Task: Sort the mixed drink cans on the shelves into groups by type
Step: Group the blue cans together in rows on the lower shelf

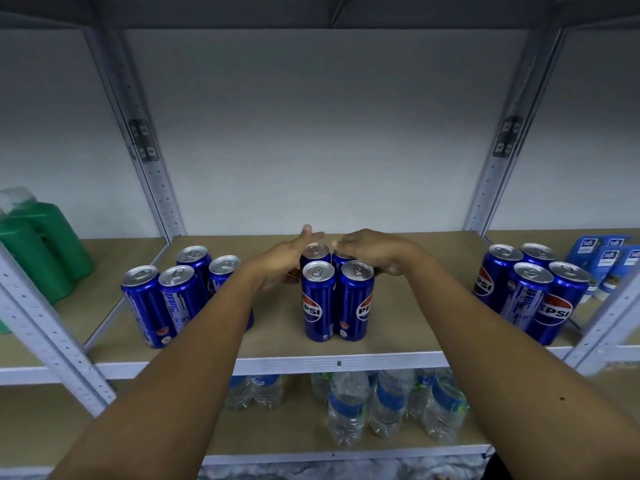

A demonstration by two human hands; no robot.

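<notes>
Four Pepsi cans (pixel 336 299) are being kept upright in a tight block at the middle of the shelf (pixel 398 341). The block is being flanked by the left hand (pixel 284 261), fingers straight against its left side, and the right hand (pixel 374 252), its grip loosely curled over the rear can tops. More Pepsi cans are being held at the shelf's left (pixel 173 292) and right (pixel 530 289).

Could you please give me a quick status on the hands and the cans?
Left hand and right hand open, flanking the middle cluster of four blue Pepsi cans. All upright on the beige shelf board. Nothing in the way.
</notes>
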